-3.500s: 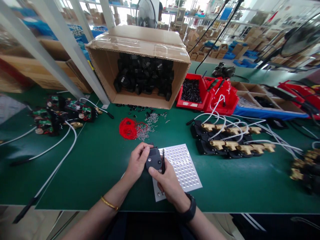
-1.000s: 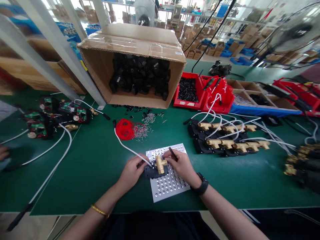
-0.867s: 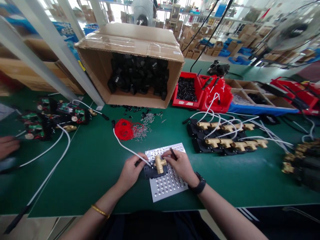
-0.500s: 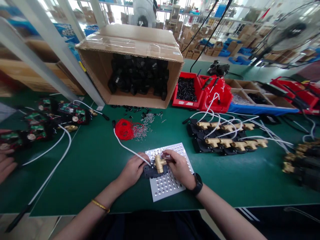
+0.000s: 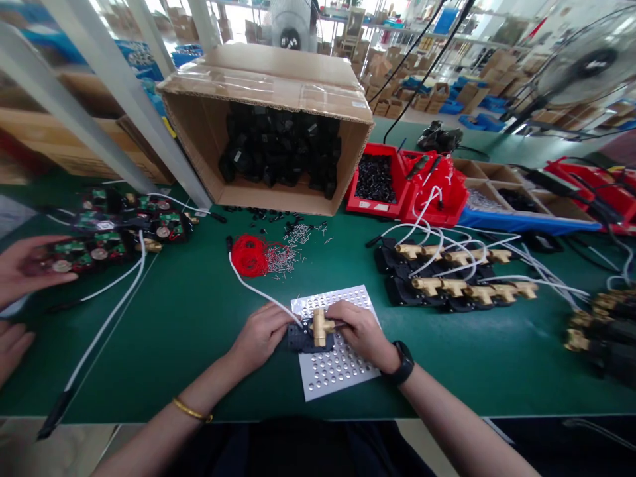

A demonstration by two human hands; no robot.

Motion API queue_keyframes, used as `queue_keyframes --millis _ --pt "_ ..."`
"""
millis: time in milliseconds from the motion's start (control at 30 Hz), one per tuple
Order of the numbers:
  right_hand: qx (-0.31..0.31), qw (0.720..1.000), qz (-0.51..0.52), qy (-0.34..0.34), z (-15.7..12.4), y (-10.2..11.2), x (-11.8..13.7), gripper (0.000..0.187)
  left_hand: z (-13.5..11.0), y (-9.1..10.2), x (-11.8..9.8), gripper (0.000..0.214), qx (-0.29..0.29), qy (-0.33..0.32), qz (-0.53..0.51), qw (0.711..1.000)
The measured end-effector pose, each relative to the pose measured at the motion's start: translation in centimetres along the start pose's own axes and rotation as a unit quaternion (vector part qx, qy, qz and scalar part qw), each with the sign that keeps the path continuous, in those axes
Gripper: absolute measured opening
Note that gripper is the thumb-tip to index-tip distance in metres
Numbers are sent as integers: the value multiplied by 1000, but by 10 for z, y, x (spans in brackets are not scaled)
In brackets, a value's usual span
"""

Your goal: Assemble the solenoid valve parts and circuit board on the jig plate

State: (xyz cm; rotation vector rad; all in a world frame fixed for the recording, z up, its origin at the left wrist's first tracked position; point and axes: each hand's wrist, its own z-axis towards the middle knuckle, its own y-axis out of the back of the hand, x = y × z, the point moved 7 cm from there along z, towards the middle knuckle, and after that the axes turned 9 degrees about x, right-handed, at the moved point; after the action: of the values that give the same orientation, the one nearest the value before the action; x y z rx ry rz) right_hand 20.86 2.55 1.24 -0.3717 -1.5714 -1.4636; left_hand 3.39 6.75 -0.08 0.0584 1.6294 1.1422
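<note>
A black housing [image 5: 298, 339] with a brass tee fitting [image 5: 319, 329] on top rests on a light perforated plate [image 5: 338, 371]. My left hand [image 5: 259, 336] is closed on the left side of the housing, where a white cable [image 5: 263, 293] comes out. On the other side, my right hand [image 5: 362, 331] has its fingers curled in a pinch by the tee's side branch. Those fingertips are partly hidden, and whether they grip the branch or something small beside it is unclear.
Red wire [image 5: 249, 255] and small metal pins [image 5: 281, 258] lie beyond my hands. A carton [image 5: 293, 202] of black parts stands behind. Housings with brass tees [image 5: 454, 288] sit right. A co-worker's hand [image 5: 24, 262] holds circuit-board assemblies [image 5: 106, 245] at left.
The housing and brass tee have turned slightly between my hands. At the left, the co-worker's hand has come further into view around the circuit-board assemblies. The whole view has shifted a little.
</note>
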Motion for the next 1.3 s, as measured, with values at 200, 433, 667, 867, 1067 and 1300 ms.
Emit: queue_keyframes --millis 200,433,667,867,1067,1300 --pt "-23 999 -21 -12 -3 2 -1 35 7 13 23 22 -54 160 17 986" --pt "-123 991 13 -49 -19 -4 -1 27 45 9 22 8 -25 166 74 983" --pt "-71 965 36 -252 12 42 -42 19 55 0 21 9 -8 176 95 980" --pt "-129 942 -103 -293 104 89 -91 13 54 7 22 12 -33 175 72 981" --pt "-113 948 -97 -280 126 86 -94 10 0 25 27 13 -95 214 -39 972" --pt "-164 943 154 -245 14 42 -34 18 -61 28 -21 6 -249 98 -83 960"
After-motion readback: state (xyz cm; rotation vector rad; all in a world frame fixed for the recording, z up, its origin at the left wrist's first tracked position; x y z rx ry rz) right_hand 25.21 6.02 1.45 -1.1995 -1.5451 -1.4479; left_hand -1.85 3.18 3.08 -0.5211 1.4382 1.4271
